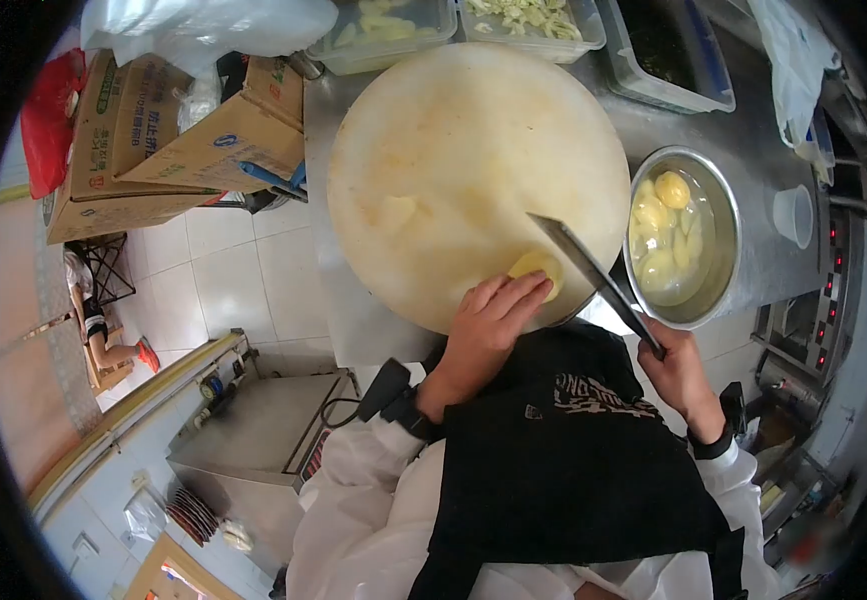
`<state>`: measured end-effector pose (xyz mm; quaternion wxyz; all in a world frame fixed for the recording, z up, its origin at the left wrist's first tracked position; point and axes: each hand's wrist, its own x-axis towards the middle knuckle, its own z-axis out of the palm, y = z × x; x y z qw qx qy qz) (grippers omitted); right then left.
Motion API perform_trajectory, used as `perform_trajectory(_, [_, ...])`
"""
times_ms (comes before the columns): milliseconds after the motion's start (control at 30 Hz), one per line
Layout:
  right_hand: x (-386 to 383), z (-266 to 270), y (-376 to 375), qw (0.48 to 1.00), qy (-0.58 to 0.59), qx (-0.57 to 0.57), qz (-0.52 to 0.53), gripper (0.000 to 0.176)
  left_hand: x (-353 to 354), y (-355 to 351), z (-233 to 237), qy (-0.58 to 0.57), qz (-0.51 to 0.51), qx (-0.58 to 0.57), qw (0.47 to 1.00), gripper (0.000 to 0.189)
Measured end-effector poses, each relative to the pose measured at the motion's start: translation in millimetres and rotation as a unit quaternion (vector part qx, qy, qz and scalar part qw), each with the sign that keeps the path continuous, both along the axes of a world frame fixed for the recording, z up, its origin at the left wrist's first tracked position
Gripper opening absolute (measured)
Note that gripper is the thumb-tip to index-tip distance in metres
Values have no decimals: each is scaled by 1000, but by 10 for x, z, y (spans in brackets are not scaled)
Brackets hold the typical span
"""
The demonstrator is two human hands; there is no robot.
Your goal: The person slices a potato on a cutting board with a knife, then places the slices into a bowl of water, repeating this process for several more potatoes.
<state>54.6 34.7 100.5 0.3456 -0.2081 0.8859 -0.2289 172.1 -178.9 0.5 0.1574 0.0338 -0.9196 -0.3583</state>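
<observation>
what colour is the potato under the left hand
The peeled potato is pale yellow; it shows best in the head view, the only one.

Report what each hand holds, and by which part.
The right hand holds the long grey metal knife by its handle. The left hand covers part of the rounded yellow peeled potato; whether it grips, I cannot tell.

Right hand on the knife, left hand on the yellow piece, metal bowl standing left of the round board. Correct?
Not quite: the metal bowl stands right of the round board, as the head view shows. The rest holds: right hand on the knife, left hand on the yellow piece.
</observation>
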Motion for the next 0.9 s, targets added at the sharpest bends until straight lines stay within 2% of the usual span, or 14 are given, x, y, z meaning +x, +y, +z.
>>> perform_trajectory(100, [-118,-32,-32,997,-15,16,72,51,-7,-169,12,4,-43,21,999,37])
perform_trajectory(200, [-205,-88,-15,991,6,20,132,55,-32,-120,23,-21,-39,50,998,33])
perform_trajectory(400, [-344,-186,-38,986,-12,-15,167,64,-165,147,-182,66,50,32,996,31])
perform_trajectory(500, [-396,-198,-37,985,-17,-23,170,66,-126,136,-293,84,-3,14,996,35])
perform_trajectory(633, [-384,-143,16,985,-24,-24,167,70,0,181,-329,54,2,27,998,31])
perform_trajectory(733, [-398,-26,66,979,-15,19,201,75,185,235,-478,52,-6,47,998,24])
perform_trajectory(767, [-418,2,88,973,-12,24,231,76,294,303,-563,-70,63,307,947,23])
perform_trajectory(800, [-439,33,107,965,-8,28,260,77,318,327,-574,-187,128,538,812,23])
perform_trajectory(833, [-475,63,110,965,-10,30,259,77,326,331,-598,-189,127,539,811,23])
perform_trajectory(867, [-514,96,109,965,-27,23,260,77,336,325,-610,-114,81,401,905,24])
perform_trajectory(900, [-564,94,95,965,-38,16,259,77,289,285,-647,-30,30,246,968,25])
